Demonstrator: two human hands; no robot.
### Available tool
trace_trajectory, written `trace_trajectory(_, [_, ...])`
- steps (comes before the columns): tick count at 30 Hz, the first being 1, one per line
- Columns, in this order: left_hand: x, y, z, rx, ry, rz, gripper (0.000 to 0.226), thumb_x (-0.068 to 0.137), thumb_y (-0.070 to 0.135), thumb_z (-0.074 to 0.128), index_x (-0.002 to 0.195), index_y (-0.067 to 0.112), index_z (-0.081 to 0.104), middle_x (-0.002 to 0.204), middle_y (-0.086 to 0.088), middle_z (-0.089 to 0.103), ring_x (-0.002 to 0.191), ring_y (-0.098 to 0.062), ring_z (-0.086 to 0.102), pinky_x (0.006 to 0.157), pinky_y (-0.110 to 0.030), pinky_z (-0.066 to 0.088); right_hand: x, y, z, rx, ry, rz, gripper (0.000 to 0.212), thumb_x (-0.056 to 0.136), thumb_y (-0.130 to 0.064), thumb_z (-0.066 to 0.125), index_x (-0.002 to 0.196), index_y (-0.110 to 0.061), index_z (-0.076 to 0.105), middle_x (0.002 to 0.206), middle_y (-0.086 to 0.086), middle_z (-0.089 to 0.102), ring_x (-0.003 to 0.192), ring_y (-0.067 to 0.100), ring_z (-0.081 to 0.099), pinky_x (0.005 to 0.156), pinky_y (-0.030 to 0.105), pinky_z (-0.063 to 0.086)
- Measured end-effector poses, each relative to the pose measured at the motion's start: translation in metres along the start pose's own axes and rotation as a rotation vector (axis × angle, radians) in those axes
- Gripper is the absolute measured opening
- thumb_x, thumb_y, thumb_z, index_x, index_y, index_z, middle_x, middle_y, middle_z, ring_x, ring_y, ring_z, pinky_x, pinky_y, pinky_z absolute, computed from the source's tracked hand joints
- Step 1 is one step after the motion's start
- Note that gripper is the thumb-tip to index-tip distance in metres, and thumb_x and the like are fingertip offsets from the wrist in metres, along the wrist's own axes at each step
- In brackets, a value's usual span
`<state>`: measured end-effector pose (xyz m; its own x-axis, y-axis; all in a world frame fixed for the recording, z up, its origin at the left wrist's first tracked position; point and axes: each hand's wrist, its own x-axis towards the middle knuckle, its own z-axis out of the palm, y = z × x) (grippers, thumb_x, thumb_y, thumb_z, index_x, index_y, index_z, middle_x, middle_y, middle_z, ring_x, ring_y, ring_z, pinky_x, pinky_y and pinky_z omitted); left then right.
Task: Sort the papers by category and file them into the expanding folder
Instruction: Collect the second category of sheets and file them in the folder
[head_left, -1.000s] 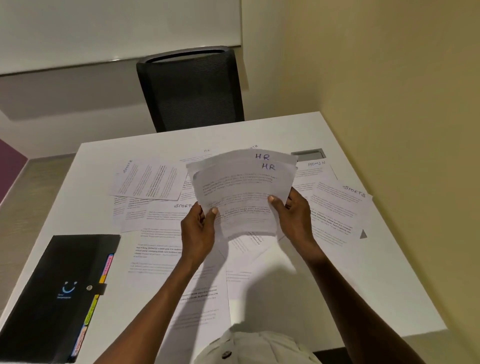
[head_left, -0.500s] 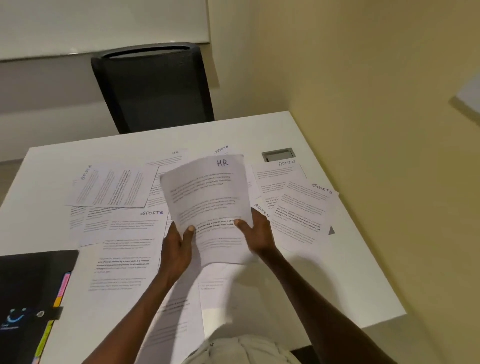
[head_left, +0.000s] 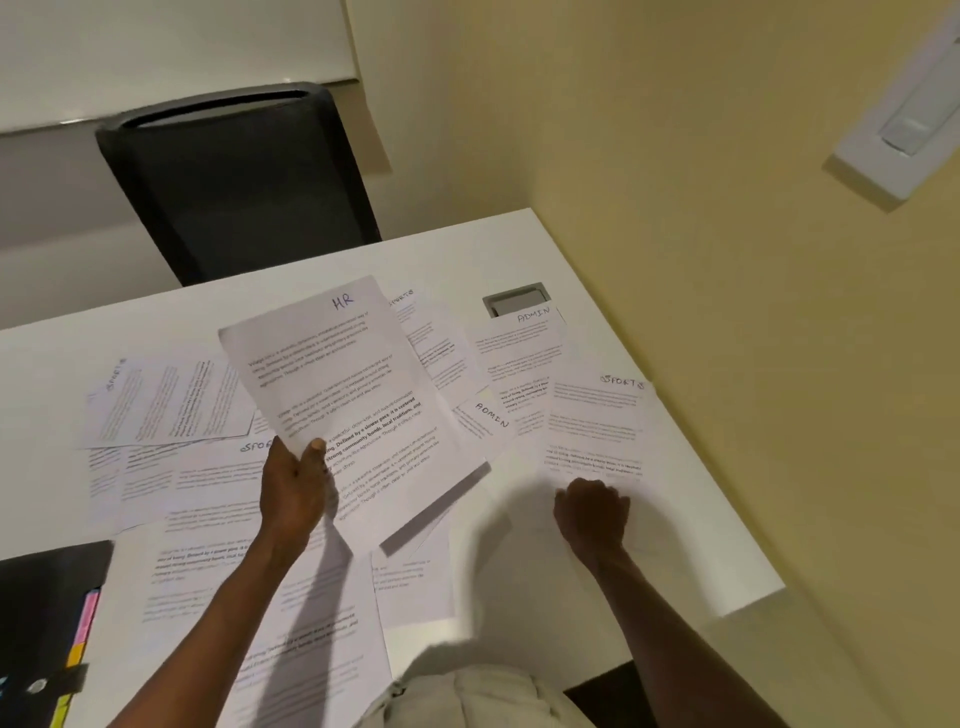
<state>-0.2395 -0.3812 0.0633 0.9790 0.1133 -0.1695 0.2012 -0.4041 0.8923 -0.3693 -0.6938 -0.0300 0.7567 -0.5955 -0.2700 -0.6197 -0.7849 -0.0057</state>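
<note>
White HR stack (head_left: 343, 405) pinched in left hand (head_left: 293, 491); right hand (head_left: 592, 512), fingers curled, on the near SPORTS sheet (head_left: 597, 426). Best lifted by its near edge, singly.

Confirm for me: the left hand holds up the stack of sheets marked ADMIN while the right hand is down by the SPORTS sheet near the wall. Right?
Not quite. The head view shows the stack in the left hand is marked HR, not ADMIN. The rest holds: the right hand is down by the SPORTS sheet near the wall.

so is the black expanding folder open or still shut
Shut, as far as shows: the expanding folder lies flat on the table, its strap across the tabbed edge. Part is cropped.
</note>
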Motion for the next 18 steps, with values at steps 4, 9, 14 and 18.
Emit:
trace_trajectory(4, [0.005,-0.002,0.004,0.019,-0.032,-0.007,0.026,0.094,0.042,0.05,0.106,0.02,0.053,0.076,-0.02,0.065,0.067,-0.037,0.064,0.062,-0.039,0.049,-0.001,-0.002,-0.005,-0.077,-0.028,0.087,0.022,0.083,-0.024,0.059,0.096,-0.009,0.069,0.092,0.012,0.069,0.091,0.033,0.062,0.089,0.047,0.041])
trace_trajectory(9, [0.008,0.006,0.001,0.005,-0.029,-0.023,0.02,0.097,0.034,0.05,0.106,0.016,0.051,0.072,-0.02,0.062,0.061,-0.034,0.06,0.057,-0.039,0.049,0.013,-0.014,-0.004,-0.137,-0.115,0.031,0.038,0.093,-0.037,0.049,0.117,-0.011,0.062,0.116,0.014,0.065,0.115,0.038,0.054,0.102,0.055,0.033])
trace_trajectory(14, [0.015,0.008,-0.015,0.02,0.05,-0.05,0.018,0.099,0.029,0.052,0.108,0.014,0.053,0.083,-0.022,0.067,0.075,-0.041,0.065,0.069,-0.044,0.052,0.026,-0.046,-0.009,-0.023,0.0,-0.267,0.054,0.088,-0.044,0.06,0.127,-0.007,0.056,0.137,0.02,0.051,0.123,0.036,0.05,0.097,0.048,0.044])
trace_trajectory(18, [0.02,0.005,-0.026,0.011,0.086,-0.081,0.029,0.099,0.029,0.052,0.121,0.009,0.054,0.103,-0.018,0.068,0.094,-0.038,0.065,0.081,-0.047,0.052,0.03,-0.072,-0.005,-0.033,-0.296,-0.658,0.073,0.097,-0.056,0.039,0.156,-0.024,0.01,0.164,-0.001,-0.007,0.151,0.023,0.0,0.119,0.053,0.009])
